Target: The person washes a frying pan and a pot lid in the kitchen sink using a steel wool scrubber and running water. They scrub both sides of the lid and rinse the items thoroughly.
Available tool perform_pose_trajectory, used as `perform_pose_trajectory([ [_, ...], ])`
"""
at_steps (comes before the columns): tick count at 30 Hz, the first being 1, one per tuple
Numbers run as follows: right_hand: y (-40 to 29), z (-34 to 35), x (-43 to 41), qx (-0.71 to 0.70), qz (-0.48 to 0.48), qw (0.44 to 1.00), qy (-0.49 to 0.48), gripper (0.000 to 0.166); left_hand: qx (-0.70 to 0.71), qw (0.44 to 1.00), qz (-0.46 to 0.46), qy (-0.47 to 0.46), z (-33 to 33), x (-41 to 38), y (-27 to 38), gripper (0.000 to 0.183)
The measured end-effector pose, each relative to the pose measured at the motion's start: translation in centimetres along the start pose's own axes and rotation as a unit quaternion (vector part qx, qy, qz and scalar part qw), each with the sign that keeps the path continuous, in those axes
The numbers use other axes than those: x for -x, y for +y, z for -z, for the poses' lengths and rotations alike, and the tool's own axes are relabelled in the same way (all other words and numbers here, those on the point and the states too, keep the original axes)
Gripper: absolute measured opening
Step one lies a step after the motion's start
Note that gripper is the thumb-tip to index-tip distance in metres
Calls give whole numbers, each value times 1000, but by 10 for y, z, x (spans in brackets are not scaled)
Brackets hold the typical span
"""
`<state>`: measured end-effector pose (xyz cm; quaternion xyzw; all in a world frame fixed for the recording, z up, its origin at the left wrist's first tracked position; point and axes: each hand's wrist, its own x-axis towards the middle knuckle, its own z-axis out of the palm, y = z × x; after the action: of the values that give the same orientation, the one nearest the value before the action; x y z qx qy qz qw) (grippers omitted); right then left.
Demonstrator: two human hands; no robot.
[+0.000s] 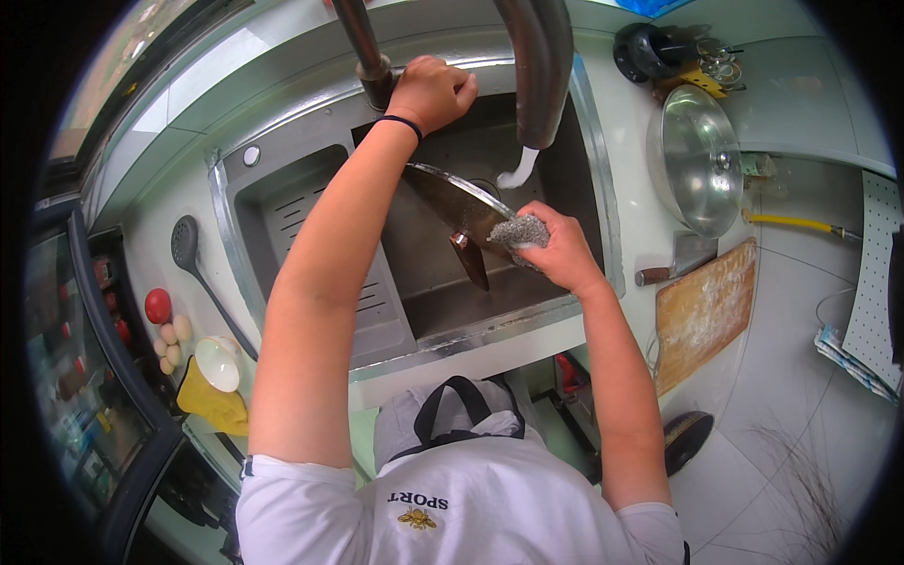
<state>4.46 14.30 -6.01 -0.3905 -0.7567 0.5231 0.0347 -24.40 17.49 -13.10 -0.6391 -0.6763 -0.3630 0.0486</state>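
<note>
My right hand (558, 244) grips a grey steel-wool scrubber (519, 231) with some white foam on it. The scrubber presses against the rim of a dark pan or lid (452, 205), tilted almost edge-on in the sink basin (431, 300). A brown handle (472, 265) projects from its underside. My left hand (434, 92) is curled beside the base of the faucet (378, 81), at the back of the sink; whether it grasps anything is hidden. White water runs from the faucet spout (540, 85) into the basin.
Right of the sink are a metal bowl (696, 162), a cleaver (688, 258) and a floury wooden board (706, 314). To the left lie a slotted spatula (205, 279), a tomato (157, 306), several eggs (173, 335), a white bowl (217, 364) and a yellow cloth (208, 402).
</note>
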Motion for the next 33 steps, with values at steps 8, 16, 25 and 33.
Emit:
perform_pose_trajectory([
  [8, 1, 4, -6, 15, 4, 1000, -1, 33, 35, 997, -17, -64, 18, 8, -4, 17],
  [16, 18, 27, -19, -58, 29, 998, -9, 31, 161, 949, -96, -253, 57, 50, 74, 29],
  [25, -1, 26, -15, 103, 61, 992, -39, 29, 176, 923, -62, -337, 44, 67, 93, 23],
  [33, 4, 29, -33, 105, 102, 989, -36, 32, 186, 936, -25, -299, 43, 81, 77, 25],
])
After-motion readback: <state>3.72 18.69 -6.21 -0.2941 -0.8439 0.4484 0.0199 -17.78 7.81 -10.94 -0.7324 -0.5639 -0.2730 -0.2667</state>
